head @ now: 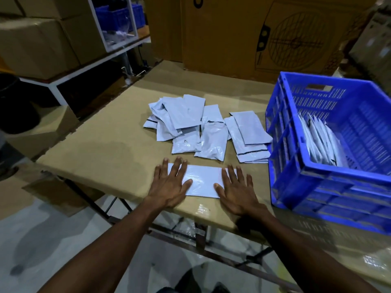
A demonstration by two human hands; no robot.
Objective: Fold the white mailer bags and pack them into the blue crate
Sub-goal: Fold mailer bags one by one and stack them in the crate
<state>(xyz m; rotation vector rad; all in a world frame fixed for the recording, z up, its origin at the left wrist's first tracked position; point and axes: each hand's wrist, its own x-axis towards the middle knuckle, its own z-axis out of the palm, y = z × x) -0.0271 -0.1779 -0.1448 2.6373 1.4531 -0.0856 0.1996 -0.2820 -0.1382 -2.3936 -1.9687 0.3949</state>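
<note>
Two flat hands, left hand [169,185], right hand [238,190], pressing mailer bag [203,180] ends (no grip)

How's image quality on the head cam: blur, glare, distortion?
Head view: dim warehouse light; both hands and the mailer bag they press are fairly sharp; blue crate smeared at its near right corner; wide-angle bending at the edges; mild glare on the table's taped front edge.

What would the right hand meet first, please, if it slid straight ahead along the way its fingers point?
Probably the stacked mailer bags just beyond the right hand, before the blue crate; depth is uncertain.
</note>
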